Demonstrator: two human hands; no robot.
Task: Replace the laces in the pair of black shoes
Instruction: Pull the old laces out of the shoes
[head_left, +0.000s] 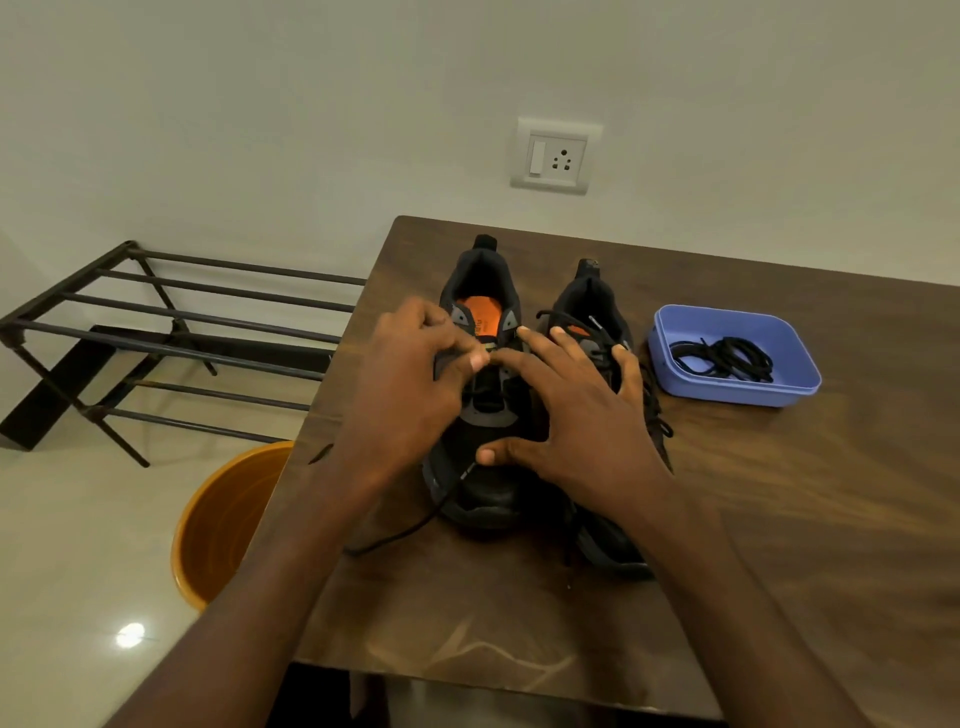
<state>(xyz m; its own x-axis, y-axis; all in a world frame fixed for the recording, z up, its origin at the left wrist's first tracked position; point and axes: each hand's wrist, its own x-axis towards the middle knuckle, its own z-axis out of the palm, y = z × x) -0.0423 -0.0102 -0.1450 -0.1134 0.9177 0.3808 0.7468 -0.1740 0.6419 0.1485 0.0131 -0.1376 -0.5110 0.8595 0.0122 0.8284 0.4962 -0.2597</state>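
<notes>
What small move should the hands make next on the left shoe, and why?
Probably the left hand should pull the lace it pinches out through the eyelet. The lace already trails loose over the left shoe toe onto the table, while the right hand steadies the shoe with spread fingers.

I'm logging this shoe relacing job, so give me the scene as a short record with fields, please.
surface: wooden table
left shoe: partly unlaced, loose lace trailing off its toe
right shoe: laced
left hand: pinching the lace at an eyelet
right hand: fingers spread over both shoes
blue tray: holds a coiled black lace
floor: orange bucket, metal rack
</notes>
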